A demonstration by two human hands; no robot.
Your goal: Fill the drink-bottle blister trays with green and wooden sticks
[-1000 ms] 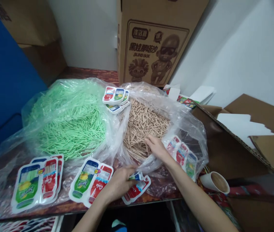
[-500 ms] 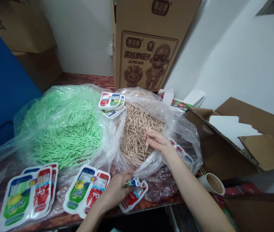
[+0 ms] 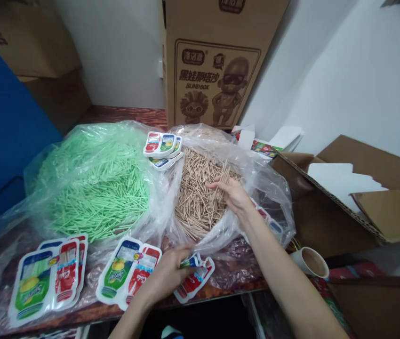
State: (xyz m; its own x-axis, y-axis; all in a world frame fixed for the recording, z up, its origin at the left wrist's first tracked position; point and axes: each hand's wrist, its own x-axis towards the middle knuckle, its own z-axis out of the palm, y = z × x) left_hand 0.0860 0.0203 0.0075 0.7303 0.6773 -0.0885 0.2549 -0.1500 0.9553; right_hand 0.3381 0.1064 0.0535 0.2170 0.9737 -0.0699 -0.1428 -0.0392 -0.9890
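My left hand (image 3: pixel 168 274) is closed on a red-and-blue drink-shaped pouch (image 3: pixel 196 281) at the table's front edge; the pouch is bent in the grip. Over an open plastic bag of thin tan sticks (image 3: pixel 198 202), my right hand (image 3: pixel 236 197) pinches a small bunch of those sticks (image 3: pixel 225 172), their ends pointing up. Beside my left wrist lies a green-and-red double pouch (image 3: pixel 118 270) marked Cola. Further left, several similar pouches (image 3: pixel 32 287) are stacked, with pale sticks showing through their windows.
A clear bag of light green sticks (image 3: pixel 104 193) fills the left side. More pouches (image 3: pixel 161 145) lie between the bags. A large carton (image 3: pixel 210 84) stands behind. At right are an open cardboard box (image 3: pixel 327 212) and a paper cup (image 3: pixel 311 262) of brown liquid.
My right hand has lifted slightly, turning the bunch of tan sticks upright. My left hand stays on the pouch. The camera view has shifted a little.
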